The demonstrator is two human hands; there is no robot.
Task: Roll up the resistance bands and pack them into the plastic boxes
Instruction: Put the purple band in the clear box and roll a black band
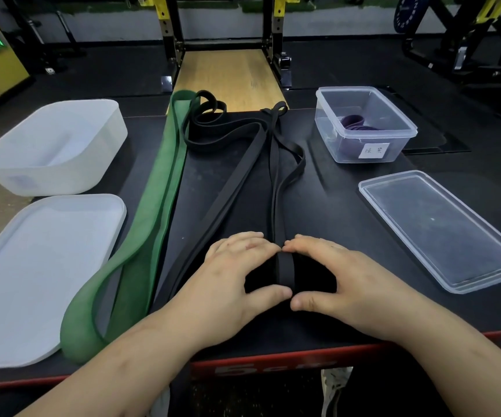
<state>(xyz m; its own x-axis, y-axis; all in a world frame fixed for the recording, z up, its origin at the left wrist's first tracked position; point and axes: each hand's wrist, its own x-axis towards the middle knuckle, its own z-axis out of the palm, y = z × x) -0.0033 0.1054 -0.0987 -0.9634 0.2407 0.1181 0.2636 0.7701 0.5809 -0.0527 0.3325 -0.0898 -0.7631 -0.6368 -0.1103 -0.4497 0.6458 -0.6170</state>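
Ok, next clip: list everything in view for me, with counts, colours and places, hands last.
green resistance band: one, green, lengthwise left of centre on the table
black resistance bands: several, count unclear, black, stretched along the table's centre
black band roll: one, black, near edge, between the hands
clear plastic box: one, clear, labelled, far right
purple band: at least one, purple, inside the clear plastic box
clear lid: one, clear, near right
frosted plastic box: one, whitish, far left
frosted lid: one, whitish, near left
table: one, black, red front edge
wooden platform: one, tan, behind the table
left hand: gripping the roll
right hand: gripping the roll
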